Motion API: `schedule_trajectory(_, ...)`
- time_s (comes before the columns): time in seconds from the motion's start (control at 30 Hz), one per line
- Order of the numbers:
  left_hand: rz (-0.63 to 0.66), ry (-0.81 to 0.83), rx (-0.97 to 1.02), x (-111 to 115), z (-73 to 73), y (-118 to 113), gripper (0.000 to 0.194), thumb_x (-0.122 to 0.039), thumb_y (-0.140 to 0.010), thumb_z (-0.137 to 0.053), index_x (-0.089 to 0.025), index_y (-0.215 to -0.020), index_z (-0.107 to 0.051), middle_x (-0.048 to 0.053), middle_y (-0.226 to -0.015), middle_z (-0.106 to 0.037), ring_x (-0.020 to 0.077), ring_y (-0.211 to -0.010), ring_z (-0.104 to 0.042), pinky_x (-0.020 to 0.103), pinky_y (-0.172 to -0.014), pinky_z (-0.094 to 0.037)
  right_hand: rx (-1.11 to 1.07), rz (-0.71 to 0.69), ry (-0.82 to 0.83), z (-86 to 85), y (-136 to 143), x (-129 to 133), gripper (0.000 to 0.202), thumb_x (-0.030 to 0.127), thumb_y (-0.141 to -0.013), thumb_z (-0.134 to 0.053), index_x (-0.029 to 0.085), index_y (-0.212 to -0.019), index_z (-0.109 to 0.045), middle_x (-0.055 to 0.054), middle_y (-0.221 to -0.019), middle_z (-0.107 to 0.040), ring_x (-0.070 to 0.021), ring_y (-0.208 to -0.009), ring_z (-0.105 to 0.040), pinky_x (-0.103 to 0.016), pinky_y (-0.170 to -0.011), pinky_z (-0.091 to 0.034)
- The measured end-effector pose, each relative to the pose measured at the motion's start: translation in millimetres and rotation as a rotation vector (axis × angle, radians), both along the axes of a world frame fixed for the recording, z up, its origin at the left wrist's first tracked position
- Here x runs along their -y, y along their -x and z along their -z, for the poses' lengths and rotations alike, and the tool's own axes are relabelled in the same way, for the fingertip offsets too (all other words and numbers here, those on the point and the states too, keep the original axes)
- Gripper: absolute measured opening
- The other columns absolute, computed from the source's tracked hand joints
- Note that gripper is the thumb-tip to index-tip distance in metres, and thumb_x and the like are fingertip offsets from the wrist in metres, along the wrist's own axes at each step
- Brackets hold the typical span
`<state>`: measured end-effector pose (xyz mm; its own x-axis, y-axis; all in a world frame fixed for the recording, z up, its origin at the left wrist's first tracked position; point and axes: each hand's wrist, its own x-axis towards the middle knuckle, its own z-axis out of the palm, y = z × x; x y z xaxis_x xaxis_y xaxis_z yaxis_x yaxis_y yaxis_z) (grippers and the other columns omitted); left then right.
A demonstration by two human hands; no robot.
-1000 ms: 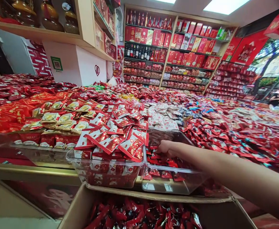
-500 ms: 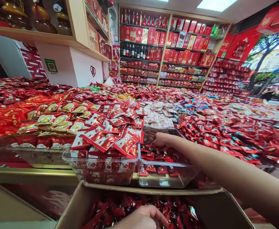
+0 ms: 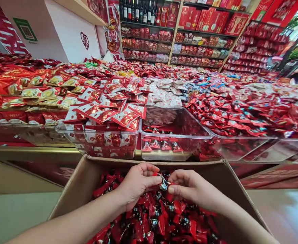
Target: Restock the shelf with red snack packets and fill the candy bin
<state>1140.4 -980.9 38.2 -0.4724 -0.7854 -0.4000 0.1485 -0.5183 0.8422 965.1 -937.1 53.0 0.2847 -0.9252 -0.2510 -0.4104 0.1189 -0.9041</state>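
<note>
Over an open cardboard box (image 3: pixel 230 196) full of red-and-black wrapped candies (image 3: pixel 149 223), my left hand (image 3: pixel 138 183) and my right hand (image 3: pixel 189 188) face each other. Between their fingertips is a small black-and-red wrapped candy (image 3: pixel 164 183), pinched from both sides. Just behind the box stands a clear plastic bin (image 3: pixel 175 137) with a few rows of similar candies (image 3: pixel 161 144) at its bottom front. Left of it, another clear bin (image 3: pixel 98 133) is heaped with red-and-white packets (image 3: pixel 100 113).
More clear bins (image 3: pixel 243 144) piled with red packets stand at the right. Gold-and-red packets (image 3: pixel 47 93) lie at the left. White packets (image 3: pixel 164 91) are behind the middle bin. Shelves (image 3: pixel 174 34) with bottles and red boxes line the back.
The view has tilted down. My right hand has left the clear bin and come over the box. My left hand has risen from the candies, and both now hold one candy.
</note>
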Motion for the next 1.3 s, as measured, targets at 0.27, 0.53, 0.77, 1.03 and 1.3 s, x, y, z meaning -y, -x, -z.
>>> schedule_trajectory(0.27, 0.108, 0.157, 0.12, 2, -3.9, 0, 0.026, -0.025, -0.061, -0.066, -0.013, -0.08, -0.054, 0.001, -0.078, -0.059, 0.009, -0.066, -0.054, 0.023, -0.062, -0.044, 0.3, 0.102, -0.048, 18.3, 2, 7, 0.03, 0.041, -0.065, -0.061, 0.014, -0.071, -0.049, 0.002, -0.058, -0.053, -0.0083, -0.052, -0.048, -0.021, -0.05, -0.038)
schedule_trajectory(0.53, 0.179, 0.255, 0.239, 5, 1.0, 2, 0.025, -0.031, -0.065, -0.06, -0.012, -0.08, -0.054, 0.002, -0.073, -0.059, 0.0114, -0.064, -0.055, 0.023, -0.057, -0.042, 0.204, 0.192, 0.149, 30.7, 1, 10, 0.022, 0.036, -0.07, -0.057, 0.015, -0.073, -0.051, 0.001, -0.062, -0.05, -0.009, -0.056, -0.044, -0.022, -0.052, -0.037)
schedule_trajectory(0.77, 0.122, 0.344, 0.257, 0, 8.2, 5, 0.022, -0.03, -0.065, -0.061, -0.014, -0.069, -0.046, -0.003, -0.063, -0.052, 0.0082, -0.06, -0.048, 0.021, -0.058, -0.039, -0.182, 0.185, 0.548, 27.2, -15, -6, 0.007, 0.024, -0.075, -0.05, 0.019, -0.077, -0.046, -0.001, -0.075, -0.047, -0.0111, -0.064, -0.045, -0.023, -0.057, -0.039)
schedule_trajectory(1.03, 0.242, 0.308, 0.216, 0, 3.4, 4, 0.035, -0.046, -0.078, -0.036, -0.014, -0.074, -0.051, 0.002, -0.075, -0.054, 0.0135, -0.073, -0.051, 0.024, -0.062, -0.039, -0.233, 0.144, 0.634, 27.2, -15, -7, 0.014, 0.013, -0.077, -0.042, 0.02, -0.088, -0.047, -0.003, -0.085, -0.053, -0.0126, -0.076, -0.051, -0.025, -0.068, -0.043)
schedule_trajectory(1.3, 0.381, 0.217, 0.267, 1, 14.4, 0, 0.027, -0.041, -0.074, -0.043, -0.014, -0.071, -0.048, 0.003, -0.073, -0.059, 0.0111, -0.061, -0.054, 0.024, -0.059, -0.038, -0.272, 0.28, 1.04, -85.1, 11, 2, 0.012, 0.015, -0.07, -0.054, 0.021, -0.079, -0.05, -0.002, -0.095, -0.057, -0.0141, -0.083, -0.055, -0.024, -0.069, -0.045)
